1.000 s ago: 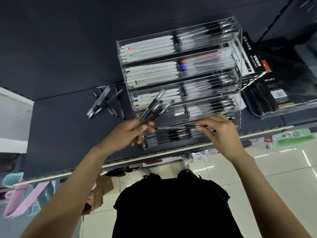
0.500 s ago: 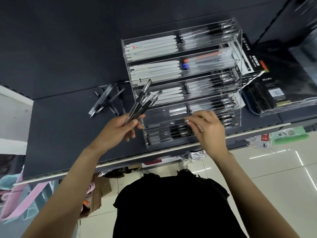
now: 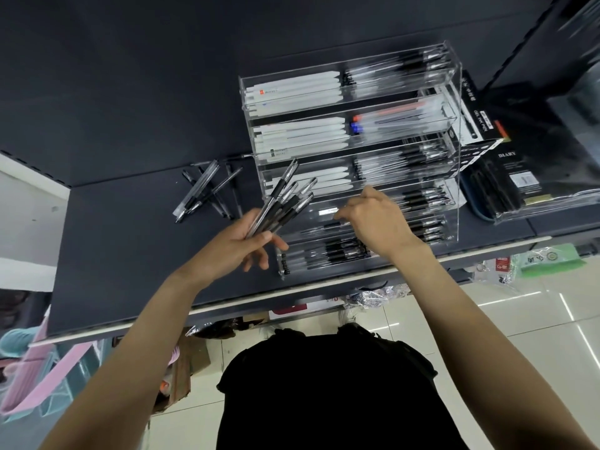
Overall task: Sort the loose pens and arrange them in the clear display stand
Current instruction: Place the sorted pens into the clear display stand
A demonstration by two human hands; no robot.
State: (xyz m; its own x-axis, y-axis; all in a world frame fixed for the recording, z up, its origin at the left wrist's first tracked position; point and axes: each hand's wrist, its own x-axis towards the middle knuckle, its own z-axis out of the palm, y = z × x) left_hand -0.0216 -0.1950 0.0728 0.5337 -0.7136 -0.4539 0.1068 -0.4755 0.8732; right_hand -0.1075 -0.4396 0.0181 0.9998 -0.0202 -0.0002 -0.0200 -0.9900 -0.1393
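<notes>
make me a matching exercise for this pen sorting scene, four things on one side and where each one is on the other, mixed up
Things:
1. bundle of black pens
2. loose pens
3. white pens
4. diary box

Places:
A. on the dark shelf, left of the clear display stand
B. right of the stand
C. gripped in the left hand
D. top left compartment of the stand

Pairs: 1-C, 2-A, 3-D, 4-B

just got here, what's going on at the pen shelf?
A person is stocking the clear display stand on a dark shelf. The left hand grips a bundle of black-grip pens, tips fanned up toward the stand. The right hand reaches over a lower tier; whether it pinches a pen is unclear. Most tiers already hold white or black pens. A small pile of loose pens lies on the shelf left of the stand.
</notes>
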